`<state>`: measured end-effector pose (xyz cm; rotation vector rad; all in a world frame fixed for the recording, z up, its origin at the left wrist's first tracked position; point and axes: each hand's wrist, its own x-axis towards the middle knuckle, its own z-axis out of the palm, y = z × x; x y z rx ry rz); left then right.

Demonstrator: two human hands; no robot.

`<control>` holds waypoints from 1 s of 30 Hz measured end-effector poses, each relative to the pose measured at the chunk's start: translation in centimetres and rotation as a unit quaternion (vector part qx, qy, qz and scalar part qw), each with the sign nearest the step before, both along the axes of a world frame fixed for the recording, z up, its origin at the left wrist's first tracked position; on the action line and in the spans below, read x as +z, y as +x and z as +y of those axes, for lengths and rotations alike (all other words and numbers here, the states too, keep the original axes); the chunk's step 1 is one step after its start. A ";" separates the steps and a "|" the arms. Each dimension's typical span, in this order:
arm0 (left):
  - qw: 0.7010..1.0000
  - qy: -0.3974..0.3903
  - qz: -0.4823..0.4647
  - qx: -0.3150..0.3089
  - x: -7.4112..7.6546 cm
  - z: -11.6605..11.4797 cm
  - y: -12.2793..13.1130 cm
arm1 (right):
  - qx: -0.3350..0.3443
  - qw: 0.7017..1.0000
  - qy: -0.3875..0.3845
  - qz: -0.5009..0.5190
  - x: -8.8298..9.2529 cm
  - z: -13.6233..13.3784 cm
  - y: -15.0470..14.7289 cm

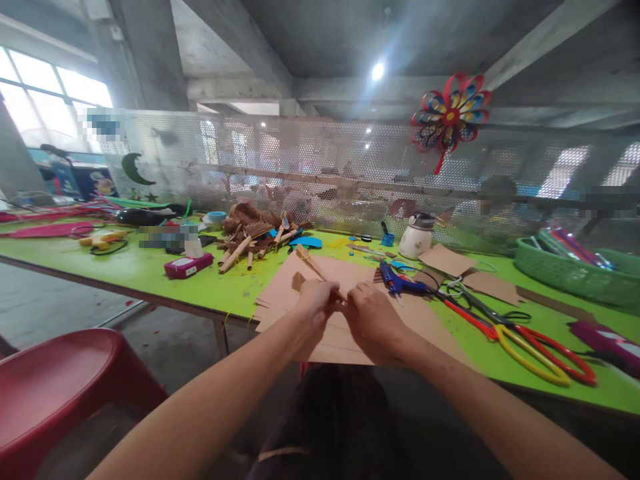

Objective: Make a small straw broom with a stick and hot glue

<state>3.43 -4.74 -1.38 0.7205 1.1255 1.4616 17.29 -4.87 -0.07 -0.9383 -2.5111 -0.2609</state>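
Both of my hands meet over a stack of brown paper sheets at the table's front edge. My left hand is closed on a thin rolled piece of brown paper, whose far end sticks out forward and to the left. Fingers of my right hand pinch the near end of the same roll, close beside the left fingertips. A small folded brown flap shows just past my left hand. To the right of my right hand lies a blue glue gun, partly on the sheets.
Scissors with red and yellow handles lie at right, near a green basket. A white jar stands behind. Brown paper rolls and scraps are heaped at back left, beside a magenta box. A red stool stands lower left.
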 end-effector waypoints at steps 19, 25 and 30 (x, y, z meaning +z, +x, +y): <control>0.893 0.076 0.436 -0.081 4.0 -3.1 -6.7 | 0.025 0.997 -0.017 -0.078 -0.9 0.3 -0.7; 0.642 0.275 0.709 -0.101 1.3 -2.5 -6.4 | -0.002 0.998 -0.037 -0.057 -1.0 0.6 -0.6; 0.591 0.278 0.749 -0.110 0.9 -1.3 -6.9 | 0.011 0.996 -0.054 -0.066 -0.7 1.3 -0.6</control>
